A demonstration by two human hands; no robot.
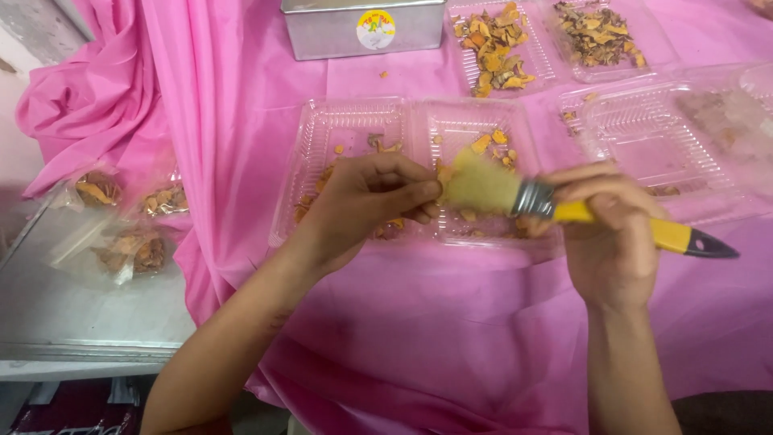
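My right hand [608, 234] grips a paintbrush [555, 209] with a yellow handle, black tip, metal ferrule and pale bristles pointing left. My left hand [366, 201] is closed around a small orange piece at its fingertips, and the bristles touch it. Both hands hover over an open clear plastic clamshell container [354, 121] that holds several dried orange-brown pieces in its two halves. The piece in my left hand is mostly hidden by my fingers.
A pink cloth [451, 322] covers the table. At the back stand a metal tin [338, 32] and two clear trays of dried pieces [495, 40]. Empty clamshells [668, 137] lie at right. Clear bags of pieces [129, 250] rest on a grey surface at left.
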